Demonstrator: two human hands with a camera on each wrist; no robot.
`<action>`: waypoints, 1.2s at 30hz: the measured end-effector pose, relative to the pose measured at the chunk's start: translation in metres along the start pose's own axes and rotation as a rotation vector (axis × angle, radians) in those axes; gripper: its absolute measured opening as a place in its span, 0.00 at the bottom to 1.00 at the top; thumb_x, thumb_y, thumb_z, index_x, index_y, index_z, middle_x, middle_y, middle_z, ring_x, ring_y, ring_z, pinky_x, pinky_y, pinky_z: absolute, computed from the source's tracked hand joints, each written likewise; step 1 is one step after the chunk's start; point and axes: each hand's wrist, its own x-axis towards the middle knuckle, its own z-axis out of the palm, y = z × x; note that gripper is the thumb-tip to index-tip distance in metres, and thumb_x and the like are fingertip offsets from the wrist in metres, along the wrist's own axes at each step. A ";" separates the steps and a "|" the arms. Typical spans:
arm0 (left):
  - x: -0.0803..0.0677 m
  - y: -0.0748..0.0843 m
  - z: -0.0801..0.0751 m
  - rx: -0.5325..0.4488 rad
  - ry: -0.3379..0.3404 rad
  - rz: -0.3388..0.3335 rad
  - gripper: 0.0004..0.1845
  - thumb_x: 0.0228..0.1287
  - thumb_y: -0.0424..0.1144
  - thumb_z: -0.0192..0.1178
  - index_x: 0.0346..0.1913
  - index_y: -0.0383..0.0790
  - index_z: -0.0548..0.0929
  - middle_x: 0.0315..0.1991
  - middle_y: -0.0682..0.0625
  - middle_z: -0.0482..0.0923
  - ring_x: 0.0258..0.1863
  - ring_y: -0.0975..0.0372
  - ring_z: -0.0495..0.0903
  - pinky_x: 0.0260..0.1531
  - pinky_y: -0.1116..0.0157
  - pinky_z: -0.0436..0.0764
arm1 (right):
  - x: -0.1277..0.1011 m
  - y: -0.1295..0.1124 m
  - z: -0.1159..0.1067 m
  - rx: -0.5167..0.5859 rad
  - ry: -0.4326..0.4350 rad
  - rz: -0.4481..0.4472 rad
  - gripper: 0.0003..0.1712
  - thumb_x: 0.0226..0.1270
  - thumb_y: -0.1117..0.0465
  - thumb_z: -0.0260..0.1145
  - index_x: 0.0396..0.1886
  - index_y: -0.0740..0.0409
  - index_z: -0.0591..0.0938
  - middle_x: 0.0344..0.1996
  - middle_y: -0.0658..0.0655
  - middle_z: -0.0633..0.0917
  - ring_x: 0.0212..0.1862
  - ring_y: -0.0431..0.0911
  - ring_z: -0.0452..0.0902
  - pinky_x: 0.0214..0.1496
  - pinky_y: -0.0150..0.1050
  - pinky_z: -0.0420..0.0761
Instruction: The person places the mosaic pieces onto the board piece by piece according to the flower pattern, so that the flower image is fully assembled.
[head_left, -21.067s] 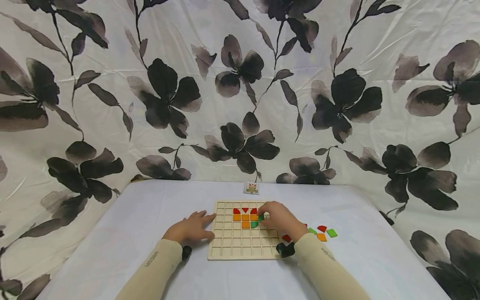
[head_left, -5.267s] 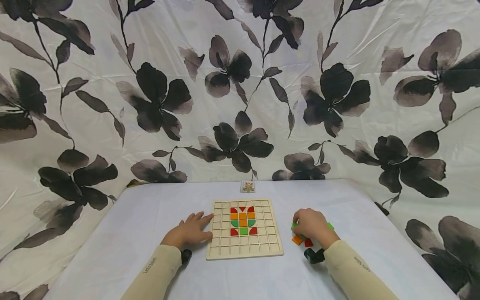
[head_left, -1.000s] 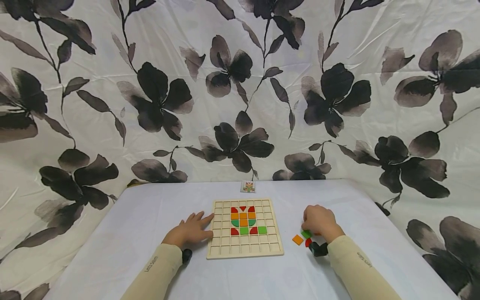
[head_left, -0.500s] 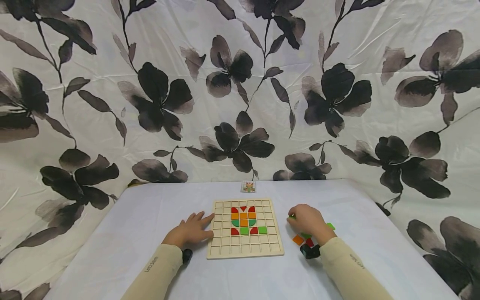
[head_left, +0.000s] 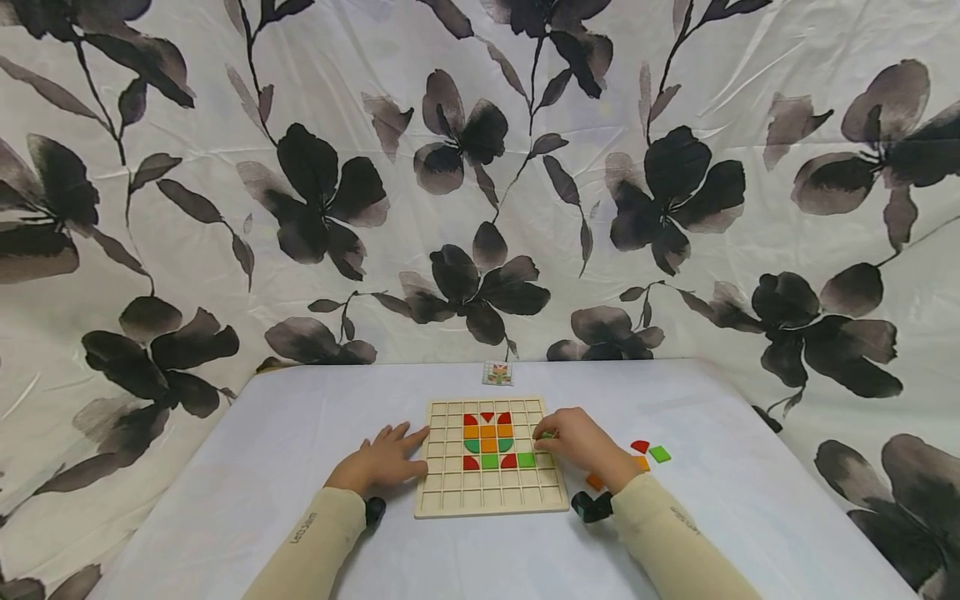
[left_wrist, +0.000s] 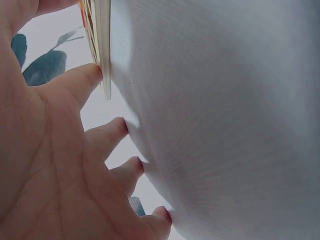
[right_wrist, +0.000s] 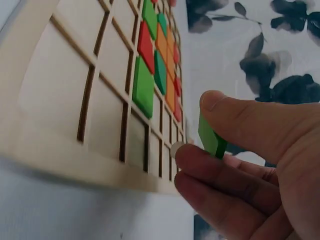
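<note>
The wooden grid board (head_left: 442, 492) lies flat, with red, orange and green tiles set in its upper middle. My left hand (head_left: 378, 461) rests at the board's left side, fingers spread; in the left wrist view a fingertip touches the board's edge (left_wrist: 104, 55). Over the board's right edge, my right hand (head_left: 576, 435) pinches a green tile (right_wrist: 210, 135) between thumb and fingers, seen in the right wrist view. A light green square tile (head_left: 526, 460) sits at the right end of the lowest filled row.
Right of the board lie a loose red tile (head_left: 640, 447), a green tile (head_left: 660, 454) and an orange tile (head_left: 595, 481), partly behind the right arm. A small pattern card (head_left: 498, 373) lies at the table's far edge.
My right hand has moved left from the loose tiles to the board, carrying a green tile. Since the oldest frame, the board has gained red and green tiles. The left hand stays at the edge.
</note>
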 end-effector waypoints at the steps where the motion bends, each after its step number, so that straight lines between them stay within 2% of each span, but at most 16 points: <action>1: 0.000 0.000 0.000 0.000 0.000 0.000 0.37 0.61 0.55 0.55 0.73 0.51 0.63 0.75 0.37 0.55 0.73 0.36 0.50 0.66 0.30 0.50 | 0.001 -0.002 0.001 0.008 0.000 -0.005 0.06 0.60 0.58 0.71 0.36 0.52 0.88 0.35 0.48 0.87 0.37 0.42 0.77 0.47 0.42 0.80; 9: -0.001 0.000 0.001 -0.005 -0.001 0.001 0.38 0.61 0.55 0.56 0.74 0.51 0.62 0.75 0.38 0.55 0.73 0.36 0.50 0.66 0.31 0.50 | 0.007 -0.018 0.012 0.032 -0.012 -0.055 0.09 0.59 0.60 0.70 0.39 0.57 0.88 0.33 0.48 0.86 0.33 0.40 0.74 0.42 0.37 0.79; 13: -0.001 0.000 0.000 -0.006 -0.001 0.002 0.38 0.61 0.55 0.56 0.74 0.51 0.62 0.75 0.38 0.55 0.73 0.36 0.50 0.66 0.31 0.50 | 0.011 -0.027 0.018 0.021 -0.004 -0.140 0.10 0.60 0.61 0.69 0.39 0.58 0.89 0.34 0.49 0.87 0.34 0.40 0.76 0.41 0.36 0.80; 18: -0.002 0.000 0.000 -0.006 0.002 0.002 0.37 0.61 0.55 0.56 0.73 0.51 0.63 0.75 0.38 0.55 0.73 0.35 0.49 0.66 0.30 0.50 | 0.014 -0.039 0.026 0.000 0.014 -0.283 0.06 0.61 0.59 0.70 0.36 0.54 0.89 0.34 0.48 0.87 0.39 0.45 0.81 0.45 0.36 0.80; 23: -0.002 -0.001 0.000 -0.012 0.001 0.006 0.38 0.61 0.55 0.56 0.74 0.51 0.62 0.75 0.38 0.55 0.74 0.36 0.49 0.66 0.30 0.49 | 0.018 -0.054 0.037 0.002 0.037 -0.353 0.04 0.61 0.57 0.70 0.33 0.51 0.88 0.35 0.47 0.87 0.42 0.46 0.81 0.49 0.37 0.80; 28: -0.001 -0.003 -0.001 -0.018 -0.007 0.017 0.38 0.61 0.55 0.56 0.74 0.51 0.62 0.75 0.37 0.54 0.73 0.35 0.50 0.66 0.30 0.49 | 0.023 -0.065 0.052 -0.007 0.042 -0.324 0.05 0.63 0.54 0.69 0.33 0.47 0.89 0.35 0.42 0.87 0.43 0.41 0.80 0.52 0.36 0.78; 34: 0.000 -0.005 0.000 -0.017 -0.010 0.019 0.38 0.61 0.56 0.56 0.74 0.52 0.62 0.75 0.38 0.54 0.74 0.36 0.49 0.66 0.30 0.49 | 0.029 -0.074 0.067 0.028 0.047 -0.281 0.04 0.61 0.54 0.70 0.32 0.45 0.89 0.32 0.38 0.87 0.44 0.39 0.82 0.71 0.47 0.67; 36: 0.000 -0.005 0.000 -0.013 -0.008 0.018 0.38 0.61 0.56 0.56 0.74 0.52 0.61 0.75 0.38 0.54 0.74 0.36 0.50 0.66 0.30 0.49 | 0.029 -0.076 0.070 0.022 0.057 -0.254 0.03 0.61 0.53 0.70 0.32 0.44 0.89 0.31 0.37 0.86 0.47 0.40 0.82 0.73 0.49 0.64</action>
